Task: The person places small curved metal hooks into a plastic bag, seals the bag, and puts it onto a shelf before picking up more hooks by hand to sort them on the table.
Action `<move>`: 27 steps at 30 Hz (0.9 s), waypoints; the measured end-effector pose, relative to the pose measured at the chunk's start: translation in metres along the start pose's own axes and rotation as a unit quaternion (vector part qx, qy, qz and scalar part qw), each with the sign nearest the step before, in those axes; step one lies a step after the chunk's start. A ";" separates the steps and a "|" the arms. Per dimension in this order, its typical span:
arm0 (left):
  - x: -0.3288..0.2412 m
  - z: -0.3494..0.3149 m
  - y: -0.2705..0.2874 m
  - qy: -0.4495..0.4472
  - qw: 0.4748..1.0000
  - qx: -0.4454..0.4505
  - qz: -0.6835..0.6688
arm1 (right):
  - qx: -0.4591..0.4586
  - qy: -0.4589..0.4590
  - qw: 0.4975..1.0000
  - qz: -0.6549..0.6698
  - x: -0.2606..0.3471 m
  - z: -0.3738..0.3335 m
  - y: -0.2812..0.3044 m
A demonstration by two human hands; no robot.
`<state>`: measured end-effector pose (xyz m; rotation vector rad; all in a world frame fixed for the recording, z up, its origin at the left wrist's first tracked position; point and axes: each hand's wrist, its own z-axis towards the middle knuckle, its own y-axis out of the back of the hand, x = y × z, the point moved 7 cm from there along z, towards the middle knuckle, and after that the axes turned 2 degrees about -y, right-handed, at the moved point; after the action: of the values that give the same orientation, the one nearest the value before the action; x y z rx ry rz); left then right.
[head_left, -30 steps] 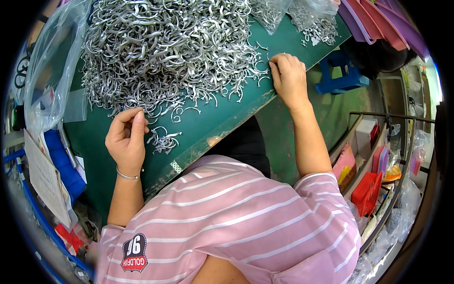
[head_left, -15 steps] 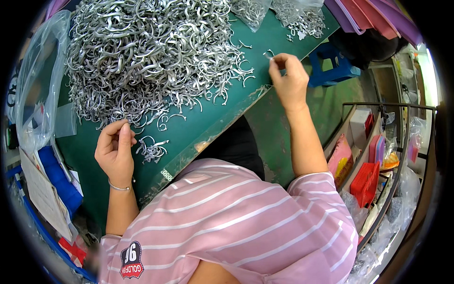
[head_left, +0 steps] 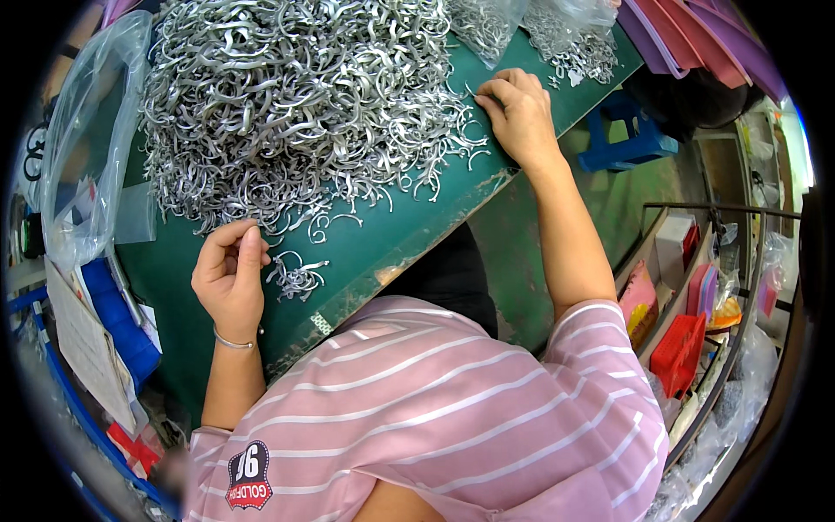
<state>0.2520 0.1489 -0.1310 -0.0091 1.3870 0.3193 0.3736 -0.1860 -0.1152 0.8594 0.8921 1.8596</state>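
Metal pieces (head_left: 296, 104) lie on the table (head_left: 383, 239), left of the stool (head_left: 635, 155).

The light is bright and quite even on both the left hand (head_left: 230, 271) and the right hand (head_left: 519, 113), with only soft shading under the fingers. Beyond and between them, the metal pieces (head_left: 296, 113) give many small white glints, with dark gaps among them. The clear bag (head_left: 128, 65), farther left than the left hand, shows pale glare. Far to the right of the right hand, a strip of light (head_left: 802, 143) is nearly white. Focus is clear around the hands; below the left one, a smudge (head_left: 177, 470) is blurred. Toward the black rim, outlines bend and soften.
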 end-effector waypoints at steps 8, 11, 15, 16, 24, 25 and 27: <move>-0.008 -0.003 -0.004 0.020 1.000 -0.003 -0.020 | 0.032 -0.173 0.896 0.407 0.043 -0.035 0.013; -0.019 -0.006 -0.017 0.047 0.995 0.057 -0.062 | 0.095 -0.180 0.772 0.602 0.091 -0.058 0.005; -0.026 -0.017 -0.035 0.146 0.966 0.152 -0.153 | 0.131 -0.131 0.717 0.672 0.137 -0.071 -0.004; -0.024 -0.020 -0.039 0.175 0.955 0.172 -0.165 | 0.136 -0.117 0.712 0.679 0.146 -0.071 -0.007; -0.022 -0.037 -0.022 0.183 0.957 0.128 -0.186 | 0.030 0.106 0.885 0.453 0.203 -0.065 0.017; -0.021 -0.038 -0.017 0.179 0.962 0.108 -0.176 | 0.024 0.072 0.863 0.500 0.201 -0.068 0.011; -0.017 -0.040 -0.013 0.187 0.957 0.091 -0.202 | 0.008 0.028 0.827 0.561 0.202 -0.072 0.007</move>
<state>0.2137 0.1246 -0.1244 -0.2082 1.7432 -0.1618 0.2350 -0.0227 -0.1042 1.5468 0.3992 2.8667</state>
